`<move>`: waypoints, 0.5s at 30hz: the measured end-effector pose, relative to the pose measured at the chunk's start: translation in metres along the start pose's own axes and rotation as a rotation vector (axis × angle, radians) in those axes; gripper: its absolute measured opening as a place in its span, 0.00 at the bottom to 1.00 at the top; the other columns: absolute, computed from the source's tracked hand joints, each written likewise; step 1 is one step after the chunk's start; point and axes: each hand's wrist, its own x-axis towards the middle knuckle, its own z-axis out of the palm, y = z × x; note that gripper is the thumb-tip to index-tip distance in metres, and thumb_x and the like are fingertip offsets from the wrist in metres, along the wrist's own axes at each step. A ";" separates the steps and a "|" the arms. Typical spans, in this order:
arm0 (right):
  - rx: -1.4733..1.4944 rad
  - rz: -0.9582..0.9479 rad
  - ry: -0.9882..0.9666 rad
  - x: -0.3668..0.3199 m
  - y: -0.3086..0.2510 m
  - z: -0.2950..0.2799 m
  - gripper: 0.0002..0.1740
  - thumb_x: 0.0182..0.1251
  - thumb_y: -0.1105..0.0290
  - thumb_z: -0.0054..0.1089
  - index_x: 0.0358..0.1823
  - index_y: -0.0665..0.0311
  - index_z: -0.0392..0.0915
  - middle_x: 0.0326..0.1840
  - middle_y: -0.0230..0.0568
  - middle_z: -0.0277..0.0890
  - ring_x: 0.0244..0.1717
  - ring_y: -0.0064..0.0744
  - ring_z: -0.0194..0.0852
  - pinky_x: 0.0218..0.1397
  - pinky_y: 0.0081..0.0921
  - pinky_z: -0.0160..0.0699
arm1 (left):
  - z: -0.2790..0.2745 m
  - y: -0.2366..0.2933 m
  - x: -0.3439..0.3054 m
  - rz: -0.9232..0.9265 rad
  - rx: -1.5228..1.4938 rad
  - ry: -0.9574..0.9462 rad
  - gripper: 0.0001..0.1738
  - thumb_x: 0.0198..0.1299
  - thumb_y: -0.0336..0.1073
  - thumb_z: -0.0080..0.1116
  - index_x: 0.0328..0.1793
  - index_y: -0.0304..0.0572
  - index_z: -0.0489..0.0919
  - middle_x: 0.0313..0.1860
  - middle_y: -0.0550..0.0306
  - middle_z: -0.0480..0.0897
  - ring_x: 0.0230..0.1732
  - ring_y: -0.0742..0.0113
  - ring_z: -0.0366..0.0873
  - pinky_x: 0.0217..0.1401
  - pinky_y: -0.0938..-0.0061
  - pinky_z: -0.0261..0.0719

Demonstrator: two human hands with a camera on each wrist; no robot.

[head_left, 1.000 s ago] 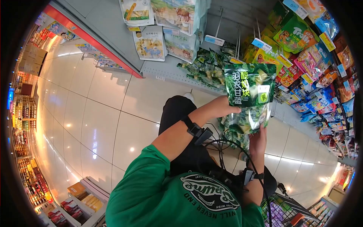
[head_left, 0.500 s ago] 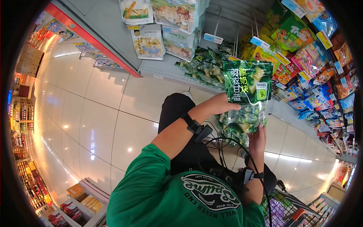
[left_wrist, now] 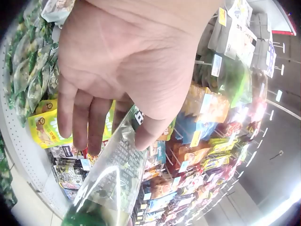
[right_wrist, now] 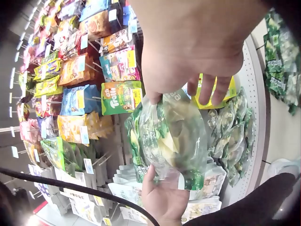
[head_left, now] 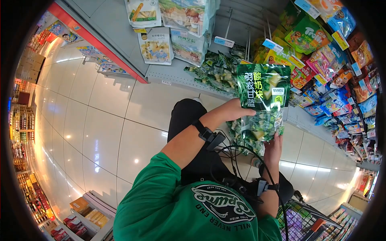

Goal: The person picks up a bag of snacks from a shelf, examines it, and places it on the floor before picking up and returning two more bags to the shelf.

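A glossy green resealable pouch of yogurt chunks (head_left: 263,86) faces up in the head view, its lower half partly see-through. My left hand (head_left: 233,110) grips its left edge, thumb over the front. At the pouch's lower right corner, my right hand (head_left: 274,146) holds the bottom edge. In the left wrist view the left thumb (left_wrist: 153,132) pinches the pouch (left_wrist: 115,176), with the fingers behind it. The right wrist view has the right hand (right_wrist: 188,70) at one end of the pouch (right_wrist: 169,136) and the left hand (right_wrist: 164,205) at the other.
Similar green packets (head_left: 217,70) lie on the grey shelf ahead. White snack bags (head_left: 157,46) stand left of them. Hanging candy bags (head_left: 309,38) fill the right side. A wire cart (head_left: 305,221) is at lower right; black cables (head_left: 241,148) loop near the forearms.
The pouch has tilted slightly, so glare has left its white label and the print shows more clearly. Both hands keep their hold, and the shelf has shifted slightly left in view.
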 end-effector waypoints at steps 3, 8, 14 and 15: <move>0.061 -0.013 -0.034 -0.001 0.001 0.003 0.30 0.68 0.60 0.52 0.69 0.55 0.55 0.64 0.34 0.64 0.59 0.30 0.66 0.53 0.31 0.68 | -0.001 -0.006 0.003 0.006 -0.001 -0.025 0.17 0.56 0.36 0.62 0.52 0.40 0.78 0.39 0.65 0.80 0.35 0.77 0.74 0.37 0.77 0.74; 0.105 -0.064 -0.132 -0.003 0.003 0.004 0.33 0.68 0.61 0.52 0.71 0.57 0.51 0.67 0.37 0.60 0.63 0.36 0.63 0.60 0.37 0.66 | -0.002 -0.014 0.008 0.049 0.023 -0.031 0.17 0.56 0.35 0.62 0.53 0.40 0.78 0.42 0.64 0.80 0.39 0.75 0.74 0.42 0.76 0.74; 0.087 -0.073 -0.139 -0.006 0.002 0.006 0.34 0.66 0.64 0.55 0.70 0.59 0.51 0.65 0.39 0.61 0.64 0.36 0.62 0.63 0.39 0.64 | -0.002 -0.020 0.011 0.080 -0.013 -0.059 0.18 0.57 0.33 0.62 0.54 0.39 0.78 0.48 0.61 0.81 0.48 0.73 0.75 0.53 0.74 0.72; 0.087 -0.074 -0.139 -0.007 0.001 0.007 0.34 0.65 0.64 0.55 0.70 0.59 0.51 0.64 0.39 0.62 0.64 0.36 0.61 0.63 0.39 0.64 | -0.002 -0.019 0.010 0.082 -0.016 -0.060 0.18 0.57 0.32 0.62 0.54 0.38 0.78 0.49 0.61 0.81 0.49 0.72 0.75 0.55 0.73 0.72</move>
